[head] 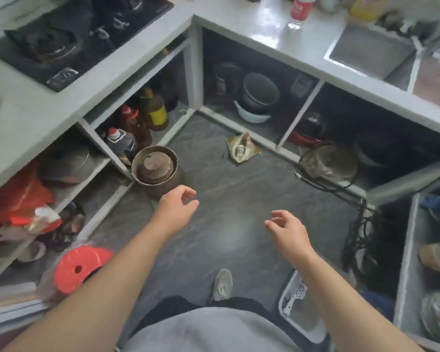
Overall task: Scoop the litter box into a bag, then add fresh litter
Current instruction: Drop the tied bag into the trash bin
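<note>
A white litter box sits on the grey floor at the lower right, partly hidden under my right forearm. A white slotted scoop lies in it. My left hand hovers above the floor beside a brown clay pot, fingers loosely curled and holding nothing. My right hand hangs over the middle of the floor, fingers apart and holding nothing. A small crumpled paper bag lies on the floor near the far shelves. No litter sack is recognisable.
The brown clay pot stands by the left shelf corner. Open shelves under an L-shaped counter hold bottles, pots and bowls. A red disc lies at lower left, black cables hang at right. My shoe is on the floor.
</note>
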### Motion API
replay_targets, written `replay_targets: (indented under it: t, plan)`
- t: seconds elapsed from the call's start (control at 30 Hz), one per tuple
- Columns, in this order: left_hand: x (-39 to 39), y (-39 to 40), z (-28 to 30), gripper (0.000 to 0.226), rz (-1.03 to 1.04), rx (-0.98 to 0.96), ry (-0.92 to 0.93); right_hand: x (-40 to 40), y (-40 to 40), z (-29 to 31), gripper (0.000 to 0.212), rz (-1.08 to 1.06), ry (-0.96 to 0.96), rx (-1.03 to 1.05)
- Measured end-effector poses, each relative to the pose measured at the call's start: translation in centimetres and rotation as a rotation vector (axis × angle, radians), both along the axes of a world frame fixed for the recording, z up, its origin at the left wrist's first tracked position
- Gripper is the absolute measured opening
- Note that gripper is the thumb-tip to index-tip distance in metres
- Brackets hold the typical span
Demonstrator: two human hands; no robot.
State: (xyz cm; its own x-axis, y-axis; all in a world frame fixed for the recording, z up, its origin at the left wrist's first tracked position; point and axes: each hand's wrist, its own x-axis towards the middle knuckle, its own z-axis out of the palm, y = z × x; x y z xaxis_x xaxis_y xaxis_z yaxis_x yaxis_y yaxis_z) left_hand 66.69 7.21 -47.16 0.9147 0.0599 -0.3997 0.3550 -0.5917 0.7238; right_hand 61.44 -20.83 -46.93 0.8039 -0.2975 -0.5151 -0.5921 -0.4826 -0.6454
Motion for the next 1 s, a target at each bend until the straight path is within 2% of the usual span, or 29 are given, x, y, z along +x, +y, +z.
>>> replay_targets:
  t: [0.13,0.33,0.7,1.0]
  plan:
    - [2.7,-3.3,-0.2,0.014,-0.052,0.025,0.021,0.4,-3.4,-0.7,0.03,-0.093,0.01,0.011]
    - [7.4,-4.8,-1.0,0.017,-0.179,0.045,0.059,4.8,-3.7,-1.5,0.03,-0.135,0.029,0.076]
    - [23.2,-4.5,-2.3,0.026,-0.395,-0.013,0.082,20.9,0.7,-1.4,0.032,-0.154,0.06,0.031]
    - [33.6,-6.1,-3.4,0.029,-0.544,0.092,0.119,29.7,-0.3,-2.3,0.034,-0.142,0.12,0.011]
